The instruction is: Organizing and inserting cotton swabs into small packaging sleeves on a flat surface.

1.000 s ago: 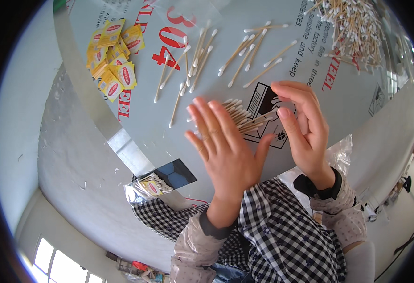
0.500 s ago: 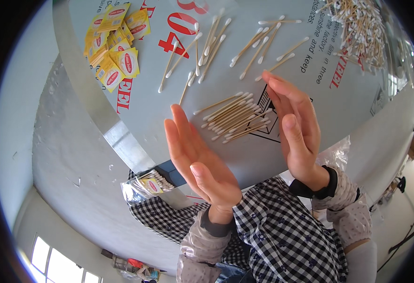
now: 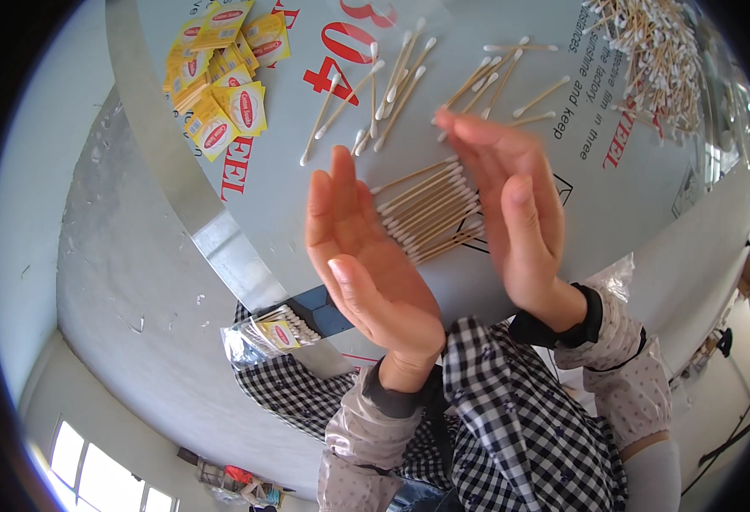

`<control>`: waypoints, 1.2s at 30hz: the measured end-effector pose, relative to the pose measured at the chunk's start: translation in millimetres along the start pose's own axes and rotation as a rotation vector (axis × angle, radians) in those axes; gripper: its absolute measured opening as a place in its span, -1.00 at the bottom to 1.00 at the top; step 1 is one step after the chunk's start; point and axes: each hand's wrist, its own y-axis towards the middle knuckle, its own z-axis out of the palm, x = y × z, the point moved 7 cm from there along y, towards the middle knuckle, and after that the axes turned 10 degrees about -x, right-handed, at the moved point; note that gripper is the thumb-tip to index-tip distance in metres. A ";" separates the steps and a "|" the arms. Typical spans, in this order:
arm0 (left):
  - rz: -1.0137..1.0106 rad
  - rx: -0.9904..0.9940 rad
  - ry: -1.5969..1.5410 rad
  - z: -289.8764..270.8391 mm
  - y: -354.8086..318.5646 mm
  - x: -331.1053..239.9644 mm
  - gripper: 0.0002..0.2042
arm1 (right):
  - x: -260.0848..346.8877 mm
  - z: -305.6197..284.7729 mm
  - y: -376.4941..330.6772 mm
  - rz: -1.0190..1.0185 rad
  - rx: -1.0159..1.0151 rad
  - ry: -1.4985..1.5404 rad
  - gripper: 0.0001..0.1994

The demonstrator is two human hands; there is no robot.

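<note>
Between my two palms lies a row of cotton swabs point(image 3: 430, 208), side by side and slanting, their white tips roughly lined up at both ends. My left hand point(image 3: 373, 256) stands on edge at the row's left tips, fingers stretched out. Facing it, my right hand point(image 3: 516, 205) is at the right tips, its fingers also straight and its thumb raised. Neither hand grips a swab. Just beyond the fingertips, loose cotton swabs point(image 3: 400, 85) are scattered on the table point(image 3: 306, 222). Part of the row's lower edge is hidden behind my left palm.
A heap of cotton swabs point(image 3: 656, 64) covers the far right. At the far left lies a pile of yellow printed cards point(image 3: 230, 85). A clear bag of swabs with a yellow card point(image 3: 277, 333) sits by the table's near left edge. Clear plastic point(image 3: 614, 277) lies beside my right wrist.
My hands have come closer together, the right moving left, and now border the swab row at both ends. The swabs' tips are more even. The whole view has shifted slightly.
</note>
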 end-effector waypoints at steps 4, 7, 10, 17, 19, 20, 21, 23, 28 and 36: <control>-0.004 -0.009 0.031 -4.8 -6.4 3.0 -0.39 | -4.4 -0.2 -8.7 0.015 -0.004 0.077 -0.52; 0.104 -0.043 0.040 -17.5 -5.9 -9.6 -0.44 | 7.6 -15.5 -4.4 0.000 -0.122 0.050 -0.59; 0.406 0.271 0.542 -19.7 -19.8 -19.8 -0.55 | 21.5 -38.5 -0.1 0.044 -0.065 -0.320 -0.64; 0.630 0.483 1.321 -12.7 -41.8 -8.0 -0.52 | 28.3 -31.7 -1.2 -0.150 0.089 -0.723 -0.83; 0.651 0.507 1.443 -10.9 -43.1 -0.6 -0.39 | 27.3 -22.7 -1.8 -0.221 0.152 -0.807 -0.85; 0.651 0.507 1.445 -11.0 -43.4 0.5 -0.39 | 26.7 -21.8 -0.1 -0.220 0.152 -0.805 -0.85; 0.605 0.531 1.463 -10.7 -43.3 5.8 -0.34 | 27.9 -19.4 2.3 -0.269 0.184 -0.846 -0.85; 0.533 0.589 1.544 -6.1 -41.4 12.7 -0.21 | 28.2 -16.5 9.0 -0.319 0.218 -0.890 -0.84; 0.670 0.557 1.631 -5.2 -41.6 21.0 -0.13 | 27.0 4.6 12.8 -0.482 0.461 -1.021 -0.83; 0.670 0.525 1.582 -5.0 -40.4 21.5 -0.12 | 34.9 24.4 17.3 -0.625 0.673 -1.113 -0.84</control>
